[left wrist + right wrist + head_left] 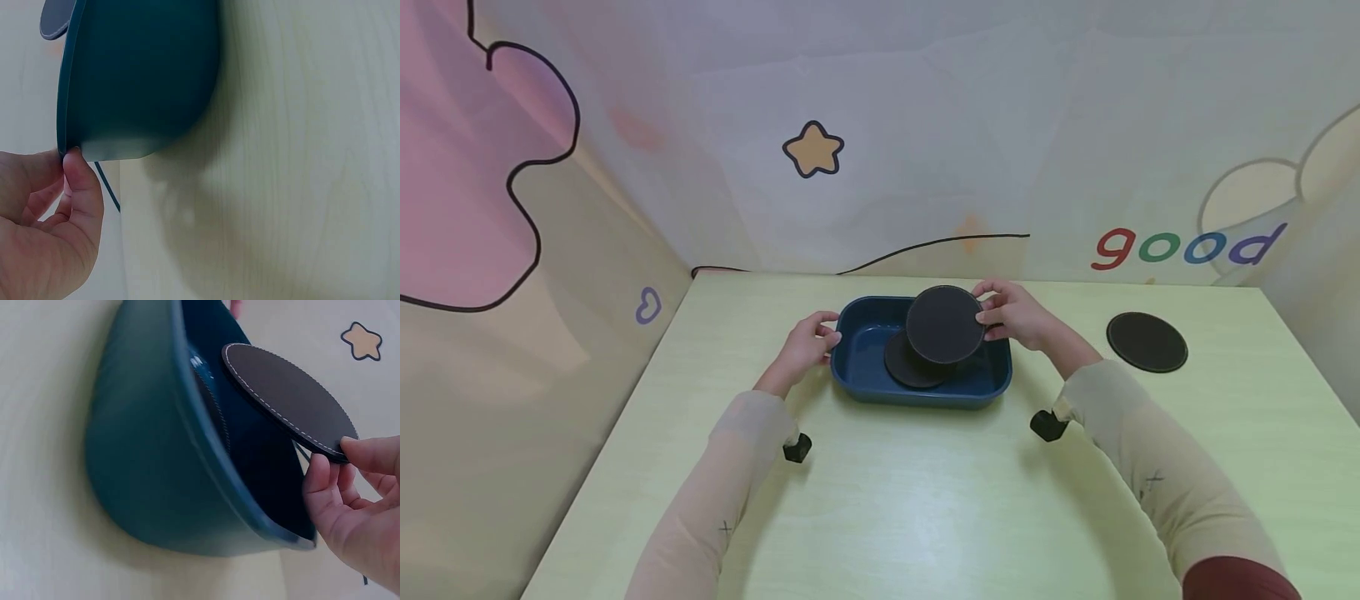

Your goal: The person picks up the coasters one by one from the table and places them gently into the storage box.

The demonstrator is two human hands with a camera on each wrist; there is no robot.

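A dark blue rectangular basin [917, 399] with rounded corners stands on the table. My left hand [803, 343] pinches its left rim between thumb and finger, close up in the left wrist view. In my right hand [1021, 318] is a round black coaster [945, 325], gripped by its right edge and tilted over the basin's opening. White stitching runs round this coaster's edge in the right wrist view. Below it, a second black coaster [912, 373] lies on the basin floor, partly hidden by the held one.
Another black coaster [1147, 342] lies flat on the pale wooden table [925, 500], right of the basin. Behind the table's back edge rises a printed backdrop [910, 150] with a star and the word "good". A similar cloth borders the left side.
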